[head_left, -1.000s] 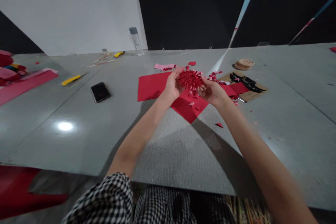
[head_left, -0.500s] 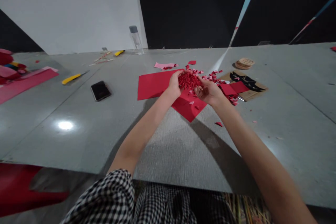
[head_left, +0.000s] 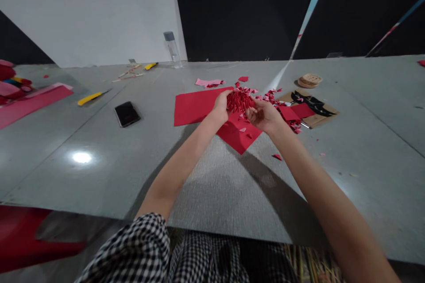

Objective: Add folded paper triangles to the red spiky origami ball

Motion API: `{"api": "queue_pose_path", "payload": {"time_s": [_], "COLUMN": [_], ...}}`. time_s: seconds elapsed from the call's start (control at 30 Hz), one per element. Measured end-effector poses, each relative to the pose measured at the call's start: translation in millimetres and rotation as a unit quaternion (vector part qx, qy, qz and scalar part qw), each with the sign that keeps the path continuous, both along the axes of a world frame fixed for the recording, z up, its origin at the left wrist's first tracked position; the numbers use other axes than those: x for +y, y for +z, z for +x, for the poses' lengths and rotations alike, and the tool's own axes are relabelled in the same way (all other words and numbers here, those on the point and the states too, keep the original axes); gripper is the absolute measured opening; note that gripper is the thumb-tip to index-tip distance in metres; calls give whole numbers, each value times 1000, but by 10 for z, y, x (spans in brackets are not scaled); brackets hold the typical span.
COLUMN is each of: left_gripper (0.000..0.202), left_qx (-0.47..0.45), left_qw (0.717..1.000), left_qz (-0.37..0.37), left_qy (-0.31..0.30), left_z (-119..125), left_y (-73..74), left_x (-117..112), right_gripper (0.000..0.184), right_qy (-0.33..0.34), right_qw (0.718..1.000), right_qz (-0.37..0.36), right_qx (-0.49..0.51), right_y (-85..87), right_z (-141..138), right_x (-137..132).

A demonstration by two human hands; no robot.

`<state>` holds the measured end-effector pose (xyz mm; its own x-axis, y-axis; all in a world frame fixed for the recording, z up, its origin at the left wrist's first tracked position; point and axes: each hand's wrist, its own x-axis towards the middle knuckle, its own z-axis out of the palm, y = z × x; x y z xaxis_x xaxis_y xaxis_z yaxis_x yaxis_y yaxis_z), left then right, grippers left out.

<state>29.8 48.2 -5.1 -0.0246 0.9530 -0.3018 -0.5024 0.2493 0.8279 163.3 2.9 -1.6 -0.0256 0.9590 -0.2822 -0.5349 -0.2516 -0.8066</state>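
Note:
Between my hands is a round red folded-paper piece, built of many narrow pointed units. My left hand is closed around its left side, the fingers partly hidden behind it. At its right edge, my right hand grips with thumb and fingers curled in. Sheets of red paper lie under and beside the piece. Small red and pink folded triangles are scattered just behind and to the right. A single red triangle rests nearer to me.
A phone and a yellow craft knife lie to the left. A clear bottle stands at the wall. Round wooden coasters and a brown sheet with black shapes are on the right. Pink paper lies far left.
Almost nothing differs. The red paper piece has tilted very slightly between my hands, which stay in the same place.

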Motion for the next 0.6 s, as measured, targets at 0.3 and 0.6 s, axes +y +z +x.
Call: {"api": "queue_pose_path", "payload": {"time_s": [0.3,0.6], "left_gripper": [18,26], "left_qx": [-8,-57], "left_qw": [1000,998], "left_qz": [-9,3], "left_qy": [13,-16], "left_z": [21,-84], "left_y": [108,143], "left_x": [-79,-99], "right_gripper": [22,28], "right_qy": [6,-1], "right_qw": [1000,999], "right_qz": [-4,33], "right_qx": [9,12], "right_y": [34,36], "right_z": [-12,74], "right_x": [-24,5]}}
